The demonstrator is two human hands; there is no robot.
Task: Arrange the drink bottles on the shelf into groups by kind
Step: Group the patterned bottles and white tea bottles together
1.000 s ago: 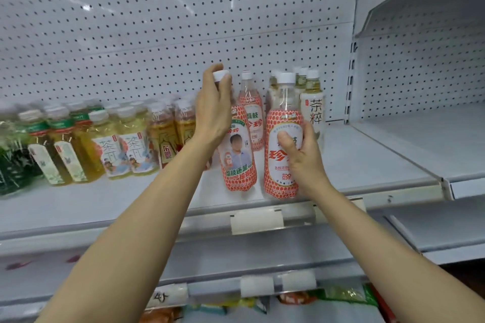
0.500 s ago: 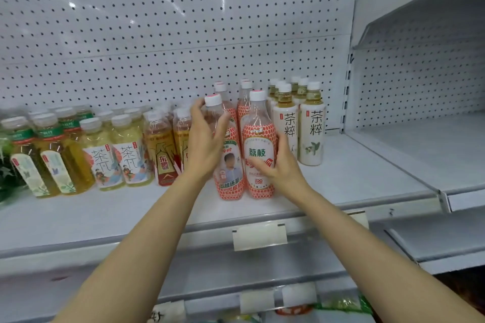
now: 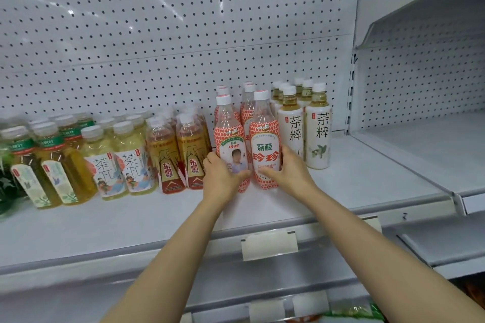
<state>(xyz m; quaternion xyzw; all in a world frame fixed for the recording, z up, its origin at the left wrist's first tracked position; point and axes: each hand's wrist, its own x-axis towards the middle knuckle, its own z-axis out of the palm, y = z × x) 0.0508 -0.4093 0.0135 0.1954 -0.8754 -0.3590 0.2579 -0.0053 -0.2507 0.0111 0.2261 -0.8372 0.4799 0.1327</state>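
Observation:
Two red-and-white lychee soda bottles stand upright side by side on the white shelf (image 3: pixel 341 191), in front of more of their kind. My left hand (image 3: pixel 221 176) wraps the lower part of the left lychee bottle (image 3: pixel 228 136). My right hand (image 3: pixel 287 173) grips the lower part of the right lychee bottle (image 3: pixel 265 139). White-label tea bottles (image 3: pixel 317 134) stand in a group just to the right. To the left are amber energy-drink bottles (image 3: pixel 168 155), then pale yellow tea bottles (image 3: pixel 118 162), then green tea bottles (image 3: pixel 47 168).
A perforated white back panel (image 3: pixel 183 34) rises behind the bottles. A paper price tag (image 3: pixel 269 245) hangs on the shelf's front rail. Another shelf section (image 3: pixel 425 144) adjoins on the right. A lower shelf holds packets (image 3: pixel 351 311) at the bottom edge.
Both lychee bottles came down from mid-air onto the shelf beside the others. My hands slid from the cap and the middle of the bottles to their lower parts.

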